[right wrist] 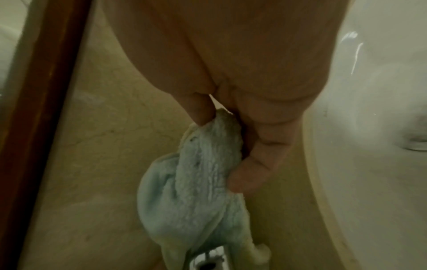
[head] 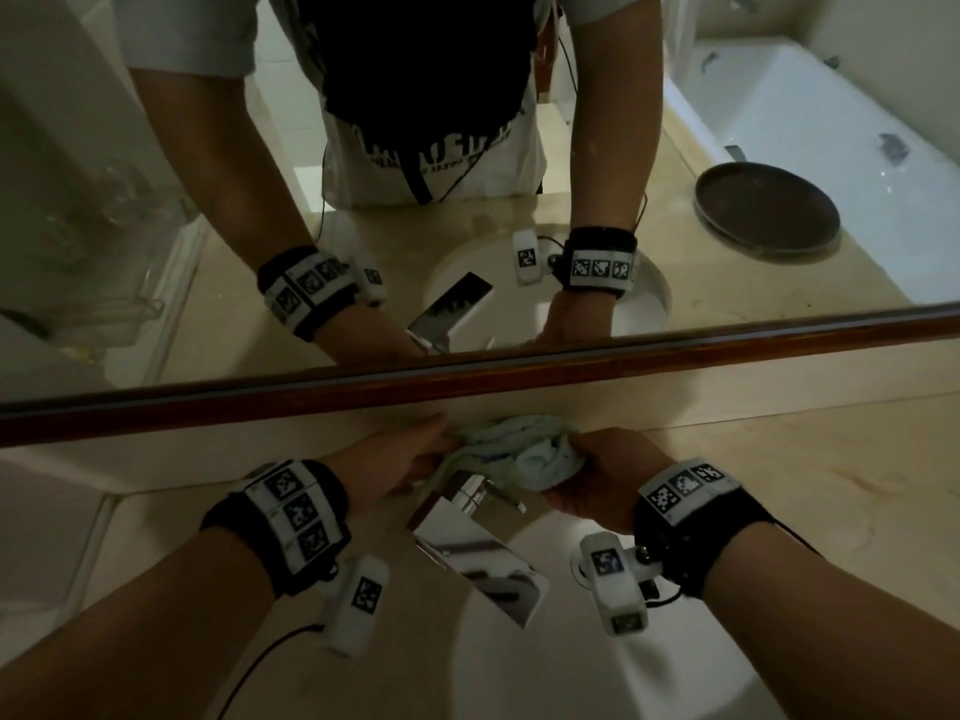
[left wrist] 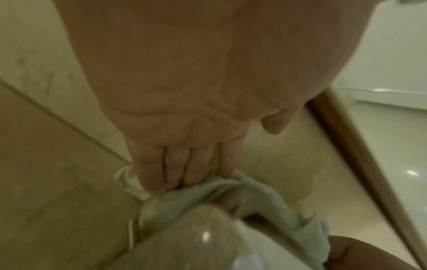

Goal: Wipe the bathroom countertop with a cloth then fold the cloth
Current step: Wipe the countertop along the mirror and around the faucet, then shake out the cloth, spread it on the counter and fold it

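Observation:
A pale blue-green cloth point(head: 524, 449) lies bunched on the beige countertop point(head: 779, 485), behind the chrome faucet point(head: 478, 543) and just below the mirror's wooden frame. My left hand point(head: 400, 459) is at the cloth's left end. In the left wrist view its fingertips point(left wrist: 180, 180) press down into the cloth point(left wrist: 254, 191), with the thumb held clear. My right hand point(head: 597, 475) holds the right end. The right wrist view shows its thumb and fingers point(right wrist: 254, 173) pinching the fluffy cloth point(right wrist: 191, 182).
The white sink basin point(head: 519, 667) lies under my wrists, seen again in the right wrist view point(right wrist: 369, 127). The wooden mirror frame point(head: 519, 376) runs close behind the cloth. The mirror reflects a round dark tray point(head: 766, 215), a bathtub and a person's arms.

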Demonstrator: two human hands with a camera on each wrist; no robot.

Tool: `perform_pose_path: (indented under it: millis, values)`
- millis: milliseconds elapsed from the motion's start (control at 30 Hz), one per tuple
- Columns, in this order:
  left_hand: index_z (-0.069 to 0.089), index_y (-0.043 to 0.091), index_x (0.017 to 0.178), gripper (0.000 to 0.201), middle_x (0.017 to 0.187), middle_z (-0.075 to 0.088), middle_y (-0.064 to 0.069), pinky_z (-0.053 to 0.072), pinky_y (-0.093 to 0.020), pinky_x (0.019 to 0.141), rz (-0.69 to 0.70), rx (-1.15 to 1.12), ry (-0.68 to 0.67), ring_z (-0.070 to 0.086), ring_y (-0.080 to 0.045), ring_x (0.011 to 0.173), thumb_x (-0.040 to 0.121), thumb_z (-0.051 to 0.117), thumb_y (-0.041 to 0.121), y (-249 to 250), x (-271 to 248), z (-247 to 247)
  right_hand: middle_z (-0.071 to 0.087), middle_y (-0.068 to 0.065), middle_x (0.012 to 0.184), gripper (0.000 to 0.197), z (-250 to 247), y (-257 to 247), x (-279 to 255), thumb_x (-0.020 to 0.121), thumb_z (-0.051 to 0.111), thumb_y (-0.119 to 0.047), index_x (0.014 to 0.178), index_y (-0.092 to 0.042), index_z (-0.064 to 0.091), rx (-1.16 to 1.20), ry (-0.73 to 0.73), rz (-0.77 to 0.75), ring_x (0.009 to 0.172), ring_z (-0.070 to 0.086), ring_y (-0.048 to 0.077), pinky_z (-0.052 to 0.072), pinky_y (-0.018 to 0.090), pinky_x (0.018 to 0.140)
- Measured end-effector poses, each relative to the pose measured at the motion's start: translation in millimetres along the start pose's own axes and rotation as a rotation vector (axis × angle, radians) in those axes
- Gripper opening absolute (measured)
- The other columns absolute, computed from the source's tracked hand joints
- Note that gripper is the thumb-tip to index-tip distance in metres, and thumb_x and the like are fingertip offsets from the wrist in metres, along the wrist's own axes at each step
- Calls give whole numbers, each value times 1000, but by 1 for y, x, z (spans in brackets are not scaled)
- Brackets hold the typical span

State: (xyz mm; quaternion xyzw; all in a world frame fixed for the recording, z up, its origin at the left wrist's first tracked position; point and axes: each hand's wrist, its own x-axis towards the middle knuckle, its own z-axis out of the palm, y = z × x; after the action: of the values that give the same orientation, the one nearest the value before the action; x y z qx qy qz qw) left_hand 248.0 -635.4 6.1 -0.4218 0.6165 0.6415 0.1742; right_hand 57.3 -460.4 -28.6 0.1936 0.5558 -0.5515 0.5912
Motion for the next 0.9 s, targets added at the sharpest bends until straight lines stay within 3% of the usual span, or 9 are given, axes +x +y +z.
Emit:
perform_pose_path:
  millis: [67, 133, 233, 300, 400, 467, 600, 733, 900]
  values:
    - [59, 33, 134, 55, 128, 61, 11, 41, -27, 101, -21, -22, -52, 57, -7, 117, 99, 29, 63, -2, 9, 7, 64, 28, 121, 33, -7, -2, 4, 103, 39, -20, 120, 2, 56, 39, -2, -1, 112, 61, 43, 51, 54, 95]
    - [56, 33, 136, 54, 142, 55, 9, 37, -35, 114, -23, -29, -108, 54, -10, 127, 100, 28, 62, -5, 20, 16, 64, 28, 120, 29, -19, -4, 8, 102, 42, -15, 119, 4, 57, 27, 28, -26, 113, 61, 44, 47, 57, 100]
    - [54, 32, 140, 54, 147, 50, 8, 29, -40, 121, -14, -27, -134, 48, -13, 135, 102, 26, 59, -7, 27, 23, 63, 28, 121, 28, -41, -11, 12, 99, 46, -8, 122, 7, 55, -25, 93, -86, 112, 61, 45, 54, 57, 90]
    - [53, 30, 142, 55, 149, 49, 7, 29, -40, 120, -5, -66, -150, 48, -13, 135, 102, 27, 58, -5, 28, 22, 64, 30, 114, 27, -54, -16, 12, 101, 42, -12, 114, 8, 56, 74, 134, -90, 104, 62, 47, 59, 57, 72]
    - [48, 27, 145, 55, 151, 46, 5, 38, -25, 104, -7, -36, -91, 51, -7, 122, 104, 24, 54, 2, 28, 19, 62, 27, 109, 29, -70, -25, 11, 104, 39, -15, 116, 7, 52, 146, 170, -126, 96, 61, 46, 58, 58, 53]
    - [46, 24, 147, 59, 151, 46, 5, 39, -21, 95, -21, -23, -52, 52, -4, 116, 103, 23, 56, 4, 27, 17, 59, 25, 116, 32, -81, -28, 12, 104, 40, -14, 127, 6, 49, 151, 201, -169, 98, 62, 43, 58, 55, 54]
    - [55, 24, 140, 58, 142, 55, 5, 38, -25, 101, -26, -117, 9, 54, -8, 120, 100, 33, 60, 4, 21, 17, 58, 27, 129, 38, -98, -34, 9, 104, 40, -16, 134, 6, 47, 221, 259, -194, 104, 61, 47, 55, 64, 55]
    - [65, 26, 126, 51, 131, 63, 5, 40, -28, 99, -1, -139, 133, 58, -9, 117, 98, 40, 60, 7, 2, 25, 50, 22, 141, 41, -110, -40, 1, 100, 42, -8, 140, 0, 43, 176, 338, -326, 88, 61, 30, 59, 40, 54]
    - [73, 26, 111, 47, 124, 69, -1, 38, -38, 112, 36, -169, 268, 59, -17, 120, 98, 43, 59, 13, -28, 36, 64, 24, 116, 23, -134, -59, -29, 98, 47, -9, 116, -5, 61, 300, 412, -372, 92, 63, 38, 56, 51, 61]
